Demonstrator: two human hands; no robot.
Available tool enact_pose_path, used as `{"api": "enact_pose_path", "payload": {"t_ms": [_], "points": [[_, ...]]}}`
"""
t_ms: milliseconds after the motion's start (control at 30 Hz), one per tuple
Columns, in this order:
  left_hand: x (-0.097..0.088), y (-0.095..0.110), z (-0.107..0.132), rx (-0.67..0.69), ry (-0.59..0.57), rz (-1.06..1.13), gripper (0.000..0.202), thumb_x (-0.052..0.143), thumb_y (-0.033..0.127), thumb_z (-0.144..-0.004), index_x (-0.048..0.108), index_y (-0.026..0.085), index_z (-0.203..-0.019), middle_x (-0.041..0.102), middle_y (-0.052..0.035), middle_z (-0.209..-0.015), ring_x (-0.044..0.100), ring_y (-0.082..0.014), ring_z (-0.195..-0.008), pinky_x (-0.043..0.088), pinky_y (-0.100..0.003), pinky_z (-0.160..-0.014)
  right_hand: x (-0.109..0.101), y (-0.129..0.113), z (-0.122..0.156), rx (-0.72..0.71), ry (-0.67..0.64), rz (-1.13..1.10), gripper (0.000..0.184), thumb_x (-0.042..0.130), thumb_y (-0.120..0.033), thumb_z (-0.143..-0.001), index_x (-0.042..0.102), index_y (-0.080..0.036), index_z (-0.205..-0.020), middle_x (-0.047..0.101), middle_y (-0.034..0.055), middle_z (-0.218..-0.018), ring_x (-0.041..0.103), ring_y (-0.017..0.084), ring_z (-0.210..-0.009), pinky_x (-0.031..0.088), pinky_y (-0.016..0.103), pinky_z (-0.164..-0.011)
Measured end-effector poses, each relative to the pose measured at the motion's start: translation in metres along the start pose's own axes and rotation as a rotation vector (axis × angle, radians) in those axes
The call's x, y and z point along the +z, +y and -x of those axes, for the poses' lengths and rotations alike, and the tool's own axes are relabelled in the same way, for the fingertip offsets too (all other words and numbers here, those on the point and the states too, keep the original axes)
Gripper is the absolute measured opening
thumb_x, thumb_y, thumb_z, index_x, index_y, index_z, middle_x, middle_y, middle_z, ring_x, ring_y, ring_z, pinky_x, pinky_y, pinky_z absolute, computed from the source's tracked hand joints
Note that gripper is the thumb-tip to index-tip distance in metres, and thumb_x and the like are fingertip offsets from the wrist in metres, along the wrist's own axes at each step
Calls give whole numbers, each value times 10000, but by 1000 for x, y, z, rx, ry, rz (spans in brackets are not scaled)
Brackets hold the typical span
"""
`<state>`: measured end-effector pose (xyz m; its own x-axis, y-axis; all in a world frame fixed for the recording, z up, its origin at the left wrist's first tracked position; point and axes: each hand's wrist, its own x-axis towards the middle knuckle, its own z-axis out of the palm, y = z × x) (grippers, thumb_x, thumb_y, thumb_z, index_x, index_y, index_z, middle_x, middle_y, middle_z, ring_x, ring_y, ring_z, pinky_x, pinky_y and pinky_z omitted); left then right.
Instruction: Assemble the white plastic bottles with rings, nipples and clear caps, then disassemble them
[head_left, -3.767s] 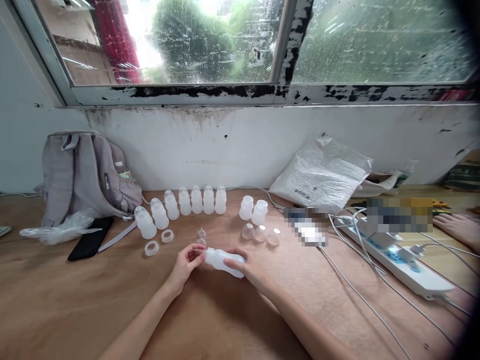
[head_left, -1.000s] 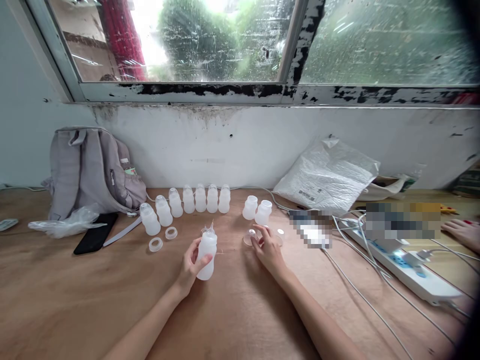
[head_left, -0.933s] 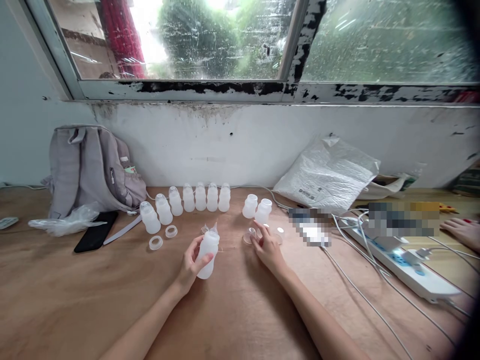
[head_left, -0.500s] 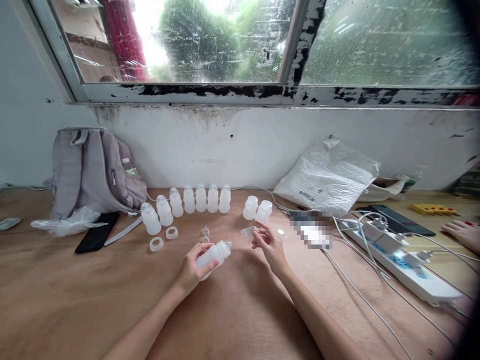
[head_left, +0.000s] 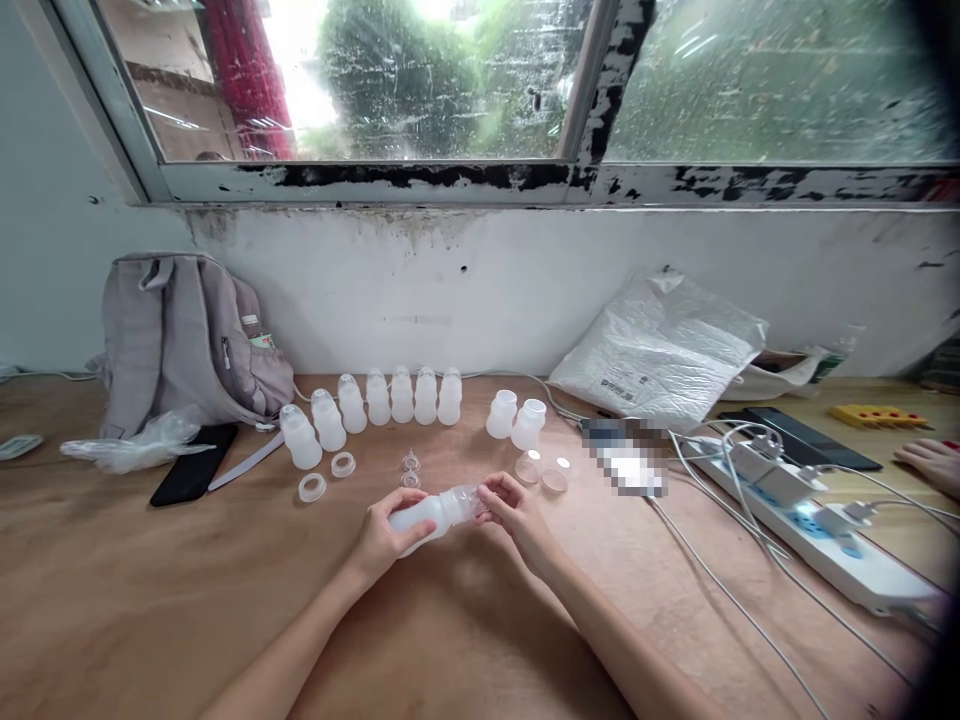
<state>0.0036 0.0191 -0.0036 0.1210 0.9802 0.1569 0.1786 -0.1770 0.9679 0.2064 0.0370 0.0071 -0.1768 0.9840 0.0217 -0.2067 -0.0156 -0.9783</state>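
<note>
My left hand point(head_left: 386, 532) is wrapped round a translucent white baby bottle point(head_left: 427, 520), tilted with its top toward the right. Over the bottle's nipple end is a clear cap point(head_left: 465, 503), pinched in the fingers of my right hand point(head_left: 514, 515). Whether the cap is fully seated I cannot tell. Behind my hands lie clear nipples point(head_left: 410, 470). Two white collar rings point(head_left: 313, 488) rest to the left. Two more clear caps point(head_left: 555, 475) lie beyond my right hand. Two open bottles point(head_left: 528, 425) stand at the back right.
Several capped bottles point(head_left: 401, 396) stand in a curved row near the wall. At left are a grey backpack point(head_left: 176, 340), a plastic bag and a black phone point(head_left: 193, 467). A power strip point(head_left: 817, 535) with cables lies right; another person's hand point(head_left: 930, 463) rests at the far right.
My right hand has brought the clear cap left onto the end of the bottle. Two caps on the table are now uncovered. My left hand keeps its hold.
</note>
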Motion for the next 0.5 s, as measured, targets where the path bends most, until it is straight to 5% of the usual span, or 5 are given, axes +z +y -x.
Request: {"api": "enact_pose_path", "payload": {"t_ms": [267, 500], "points": [[-1, -1, 1, -22, -71, -21, 335, 676, 341, -628, 610, 155, -898, 651, -74, -881, 591, -217, -826, 453, -288, -733, 0, 3, 1, 50, -62, 48, 234, 594, -368, -717, 491, -190, -828, 530, -21, -728, 534, 101, -551, 457, 219, -466], [0, 4, 4, -80, -218, 17, 347, 686, 333, -619, 611, 147, -903, 656, -68, -910, 596, -198, -808, 459, -264, -695, 1, 8, 9, 66, -183, 302, 278, 418, -432, -812, 485, -179, -717, 427, -60, -511, 366, 54, -337, 222, 169, -288]]}}
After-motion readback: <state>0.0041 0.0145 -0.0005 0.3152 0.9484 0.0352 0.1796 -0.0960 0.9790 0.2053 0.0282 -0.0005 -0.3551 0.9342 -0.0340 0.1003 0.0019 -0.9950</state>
